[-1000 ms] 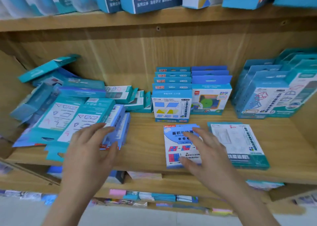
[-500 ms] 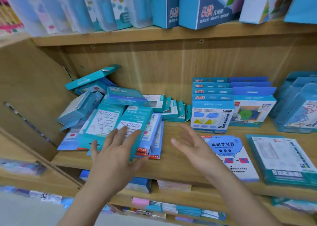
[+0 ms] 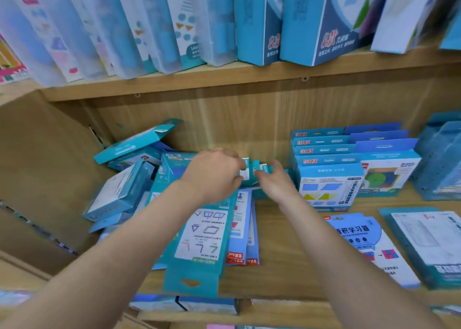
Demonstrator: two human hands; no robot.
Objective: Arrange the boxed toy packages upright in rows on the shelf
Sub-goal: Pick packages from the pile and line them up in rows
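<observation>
- Head view, looking down into a wooden shelf [image 3: 287,266] crowded with boxed toy packages.
- At full stretch toward the back with both hands, onto a short run of small teal boxes [image 3: 254,172] slumped near the back panel, between the toppled heap [image 3: 119,194] on the left and the upright rows [image 3: 329,179] on the right.
- With the left hand [image 3: 214,174]: pinching the near end of that run, thumb below and fingers above, as far as visible through the blur.
- With the right hand [image 3: 274,182]: fingers against the other end; grasping or merely touching, impossible to tell.
- Likely slip: brushing a forearm across the flat teal package [image 3: 199,241] lying right at the front edge and tipping it off.
- Also risky: squeezing a loose run from both ends and popping the middle boxes out, or nudging the leaning heap into a slide.
- Underfoot for the boxes: smooth pale wood-grain board, offering little grip to cardboard; at the right front, a flat blue-and-white package [image 3: 366,241] beside a flat teal-edged one [image 3: 429,241].
- Around: an upper shelf [image 3: 224,79] packed with tall boxes [image 3: 311,29] and translucent cases [image 3: 99,29]; more stock on the level below.
</observation>
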